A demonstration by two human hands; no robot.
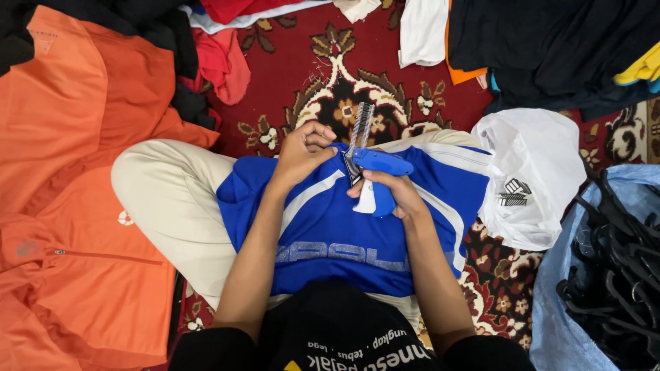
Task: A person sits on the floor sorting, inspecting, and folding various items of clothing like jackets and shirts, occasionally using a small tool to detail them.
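A blue and white sports shirt [344,233] lies across my lap over beige trousers [172,199]. My right hand [395,192] grips a blue tagging gun [380,163] with a white handle, its nose pointing left toward the shirt's top edge. A clear strip of plastic tag pins [360,129] stands up out of the gun. My left hand [302,151] pinches the shirt's upper edge just left of the gun's tip, fingers curled on the fabric.
Orange jackets [75,206] cover the floor at left. A white plastic bag [533,175] sits at right, beside a blue bag [560,288] of black hangers [615,268]. Dark and coloured clothes [550,48] are piled at the top on a red patterned carpet [337,69].
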